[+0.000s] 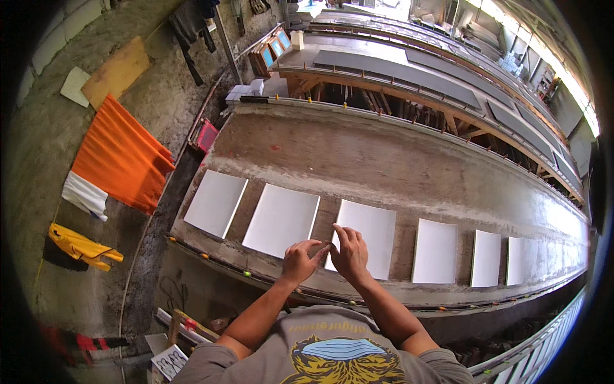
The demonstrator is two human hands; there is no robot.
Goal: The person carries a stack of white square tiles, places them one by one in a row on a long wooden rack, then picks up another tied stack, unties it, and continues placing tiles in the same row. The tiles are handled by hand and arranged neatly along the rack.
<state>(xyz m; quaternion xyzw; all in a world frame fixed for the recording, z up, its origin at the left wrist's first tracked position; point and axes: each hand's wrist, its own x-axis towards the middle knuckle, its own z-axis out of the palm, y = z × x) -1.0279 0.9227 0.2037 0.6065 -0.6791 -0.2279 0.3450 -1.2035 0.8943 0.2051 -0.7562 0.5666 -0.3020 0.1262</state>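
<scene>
Curling my left fingers (306, 246) beside my right fingers (343, 237), though I can't tell whether either set grips anything, I'm probably squaring the white rectangular sheet (374, 240) beneath the right ones on the table (320, 144), the next move likely calling for light pressure.

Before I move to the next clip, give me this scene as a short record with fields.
Surface: long table, brown and grey
Items: at least six white sheets, spaced in a row
Left hand: by the near right corner of the second sheet from the left
Right hand: over the left part of the third sheet
Hold: fingertips close together; anything between them cannot be made out
Person's left: orange cloth, yellow cloth
Beyond: another table bearing dark panels
</scene>
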